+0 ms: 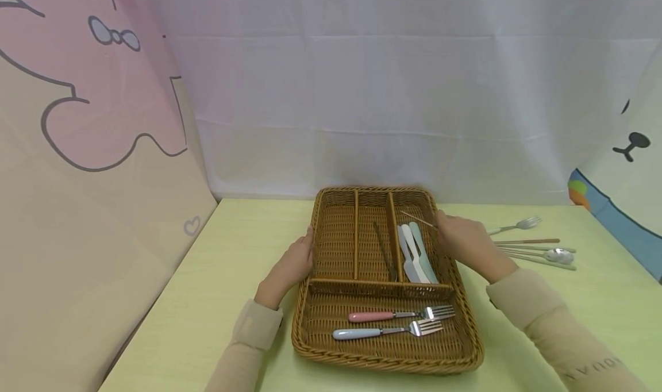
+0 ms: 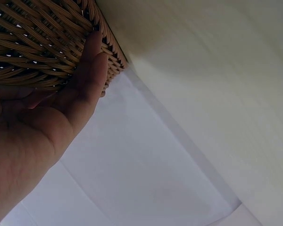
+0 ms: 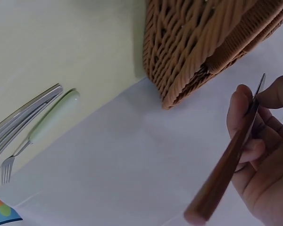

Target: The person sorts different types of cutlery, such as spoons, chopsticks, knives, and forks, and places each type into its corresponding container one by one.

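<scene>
A brown wicker basket (image 1: 323, 208) with dividers stands on the table. My left hand (image 1: 295, 262) rests against its left outer wall, fingers fairly straight in the left wrist view. My right hand (image 1: 462, 242), at the right rim, pinches a brown-handled chopstick (image 3: 221, 176) with a thin metal end; in the head view that end reaches over the right rear compartment. Several butter knives (image 1: 414, 254) with grey-blue, white and green handles lie in that compartment. A thin dark utensil (image 1: 384, 248) leans in the middle one. The front compartment holds a pink-handled fork (image 1: 372, 316) and a light-blue-handled fork (image 1: 357, 334).
Right of the basket, on the pale yellow table (image 1: 248, 237), lie a green-handled fork (image 3: 54, 117), a spoon (image 1: 558, 256) and several chopsticks (image 1: 538, 241). A white cloth (image 1: 388, 104) hangs behind, and printed cloths hang at both sides.
</scene>
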A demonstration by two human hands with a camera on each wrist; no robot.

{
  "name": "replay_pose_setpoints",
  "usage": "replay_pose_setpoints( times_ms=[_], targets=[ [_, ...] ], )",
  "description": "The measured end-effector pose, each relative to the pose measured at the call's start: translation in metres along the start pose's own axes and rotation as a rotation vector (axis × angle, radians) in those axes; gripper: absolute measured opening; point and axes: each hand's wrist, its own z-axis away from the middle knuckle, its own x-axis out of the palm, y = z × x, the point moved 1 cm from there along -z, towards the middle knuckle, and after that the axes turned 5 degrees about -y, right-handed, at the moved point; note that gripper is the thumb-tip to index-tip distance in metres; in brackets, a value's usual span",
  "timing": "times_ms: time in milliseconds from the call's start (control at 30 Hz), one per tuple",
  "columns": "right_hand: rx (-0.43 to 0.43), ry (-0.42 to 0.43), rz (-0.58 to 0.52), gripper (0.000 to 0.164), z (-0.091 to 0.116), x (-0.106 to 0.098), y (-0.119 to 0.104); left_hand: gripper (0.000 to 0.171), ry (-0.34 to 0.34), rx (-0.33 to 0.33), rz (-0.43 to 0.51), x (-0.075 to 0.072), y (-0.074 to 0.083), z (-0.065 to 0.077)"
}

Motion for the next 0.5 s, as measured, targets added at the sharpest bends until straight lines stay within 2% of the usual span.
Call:
replay_pose_setpoints(
  times_ms=[133, 233, 367, 500],
  targets=[
    [-0.072, 0.079, 0.020, 0.016, -0.009, 0.003, -0.013, 0.049, -0.002, 0.010, -0.006, 0.001, -0.001, 0.000],
    [-0.103, 0.090, 0.031, 0.019, -0.016, 0.004, -0.023, 0.049, -0.003, 0.017, -0.009, 0.001, -0.002, 0.000],
    [-0.091, 0.000, 0.047, 0.020, -0.026, 0.006, -0.034, 0.049, -0.006, 0.015, 0.001, 0.001, -0.002, 0.000],
    [-0.096, -0.076, 0.057, 0.011, -0.034, 0.005, -0.046, 0.049, -0.014, 0.007, 0.000, 0.002, -0.001, 0.000]
  ],
)
